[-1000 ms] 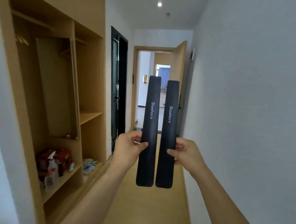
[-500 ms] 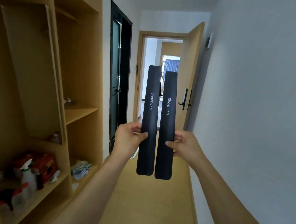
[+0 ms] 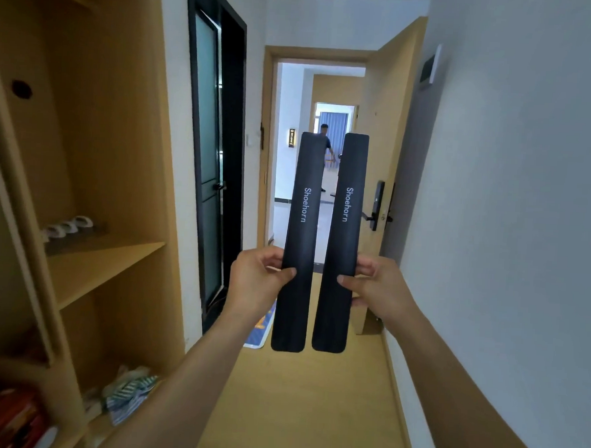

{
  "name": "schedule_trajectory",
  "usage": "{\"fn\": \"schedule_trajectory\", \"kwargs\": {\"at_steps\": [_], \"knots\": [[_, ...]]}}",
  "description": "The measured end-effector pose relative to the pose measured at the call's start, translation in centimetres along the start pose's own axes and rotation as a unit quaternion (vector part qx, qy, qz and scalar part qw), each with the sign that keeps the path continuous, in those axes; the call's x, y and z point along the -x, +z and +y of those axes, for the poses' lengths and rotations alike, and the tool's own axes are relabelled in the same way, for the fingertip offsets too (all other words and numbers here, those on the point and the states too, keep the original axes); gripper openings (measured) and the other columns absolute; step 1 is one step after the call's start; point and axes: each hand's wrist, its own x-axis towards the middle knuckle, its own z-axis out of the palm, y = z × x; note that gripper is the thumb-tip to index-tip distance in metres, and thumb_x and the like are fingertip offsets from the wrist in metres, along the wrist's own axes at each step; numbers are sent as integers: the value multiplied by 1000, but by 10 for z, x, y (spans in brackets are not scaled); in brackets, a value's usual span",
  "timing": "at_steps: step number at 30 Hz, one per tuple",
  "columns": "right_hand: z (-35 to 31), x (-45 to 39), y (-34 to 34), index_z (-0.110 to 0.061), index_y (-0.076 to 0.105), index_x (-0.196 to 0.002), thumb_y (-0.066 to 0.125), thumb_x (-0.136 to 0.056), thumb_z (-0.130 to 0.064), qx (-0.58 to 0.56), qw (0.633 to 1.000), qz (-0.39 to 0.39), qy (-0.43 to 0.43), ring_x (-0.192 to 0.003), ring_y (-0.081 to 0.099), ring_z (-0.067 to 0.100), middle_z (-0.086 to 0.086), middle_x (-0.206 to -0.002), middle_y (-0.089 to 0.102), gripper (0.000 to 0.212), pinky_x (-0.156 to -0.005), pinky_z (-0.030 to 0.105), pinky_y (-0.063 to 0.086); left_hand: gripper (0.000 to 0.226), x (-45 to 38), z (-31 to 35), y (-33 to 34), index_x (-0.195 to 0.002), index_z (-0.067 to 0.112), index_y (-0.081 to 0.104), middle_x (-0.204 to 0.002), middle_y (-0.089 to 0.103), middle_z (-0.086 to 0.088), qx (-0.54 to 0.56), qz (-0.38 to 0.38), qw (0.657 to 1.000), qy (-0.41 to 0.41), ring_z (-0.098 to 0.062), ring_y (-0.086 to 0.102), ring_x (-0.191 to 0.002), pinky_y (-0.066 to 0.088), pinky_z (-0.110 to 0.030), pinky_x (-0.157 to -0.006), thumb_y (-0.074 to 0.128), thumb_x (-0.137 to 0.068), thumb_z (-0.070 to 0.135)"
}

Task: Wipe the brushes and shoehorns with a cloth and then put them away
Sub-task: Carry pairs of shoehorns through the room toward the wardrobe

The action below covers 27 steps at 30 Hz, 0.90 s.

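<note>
Two long black shoehorns with white "Shoehorn" lettering stand upright side by side in front of me. My left hand [image 3: 257, 278] grips the left shoehorn [image 3: 302, 224] near its lower middle, thumb across the front. My right hand [image 3: 374, 286] grips the right shoehorn [image 3: 345, 223] at the same height. The two shoehorns are slightly apart, with a narrow gap between them. A striped cloth [image 3: 131, 395] lies bunched on a low shelf at the lower left.
A wooden open shelf unit [image 3: 107, 265] runs along the left wall, with small white items [image 3: 68, 227] on a middle shelf and red packaging [image 3: 6, 417] at the bottom. A dark glass door [image 3: 211, 171] and an open wooden door [image 3: 390, 153] lie ahead. A person [image 3: 324, 134] stands far down the corridor.
I have walked forward along the corridor, so the shelf unit has slid closer and left. The shoehorns stay upright in my hands, now with a slightly wider gap at the top.
</note>
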Motion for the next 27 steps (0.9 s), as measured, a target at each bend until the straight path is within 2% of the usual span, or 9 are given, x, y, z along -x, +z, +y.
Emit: {"fn": "schedule_trajectory", "kwargs": {"at_steps": [3,8,11,14,17,20,23,27], "knots": [[28,-63,17,-14,69,-115,69,-89,2,2,999,-32,-3,-97,72,19,6,-106,74,31,-75,40,64,22,-47,-32,0,-84,27,75,-79,74,8,-14,20,1000,-8,-5,70,-76,61,-33,-75,75,-82,5],[60,-183,55,-22,72,-99,68,-88,6,-21,997,-74,-25,-88,74,19,6,-96,76,30,-66,34,63,18,-137,-84,-8,-90,23,75,-83,74,10,-54,62,997,-14,-3,69,-80,60,-33,-80,74,-83,6],[72,-264,78,-14,72,-104,68,-87,6,-22,993,-112,-42,-79,74,15,6,-91,75,27,-62,32,61,15,-200,-107,-13,-97,15,75,-90,74,1,-71,103,992,-36,-15,70,-87,59,-41,-84,74,-84,7],[78,-339,104,-14,73,-105,68,-88,3,-27,987,-149,-57,-82,73,21,5,-92,75,25,-68,42,63,14,-255,-129,-24,-95,11,75,-91,74,-7,-76,140,986,-46,-24,71,-89,59,-46,-83,73,-84,2],[85,-401,139,-21,73,-99,69,-88,3,-30,980,-186,-69,-83,74,22,1,-87,76,26,-68,42,63,15,-297,-156,-44,-92,19,74,-89,74,1,-96,172,978,-62,-19,70,-88,60,-42,-81,72,-85,5],[95,-448,179,-27,73,-91,70,-87,2,-38,972,-221,-70,-79,73,20,-3,-80,76,29,-60,37,62,18,-328,-184,-68,-100,22,73,-92,72,7,-115,206,969,-73,-12,69,-89,60,-40,-82,74,-85,12],[105,-491,227,-22,73,-93,70,-87,4,-48,965,-248,-73,-79,72,25,16,-89,75,27,-66,46,62,22,-355,-213,-97,-89,33,71,-86,72,14,-133,238,959,-72,-7,68,-85,61,-35,-78,75,-84,12],[117,-544,291,-12,73,-104,70,-87,3,-49,954,-284,-85,-86,74,27,11,-94,77,24,-69,46,63,18,-394,-255,-139,-90,29,72,-88,72,11,-148,274,947,-76,-9,69,-87,61,-38,-80,75,-84,13]]}}
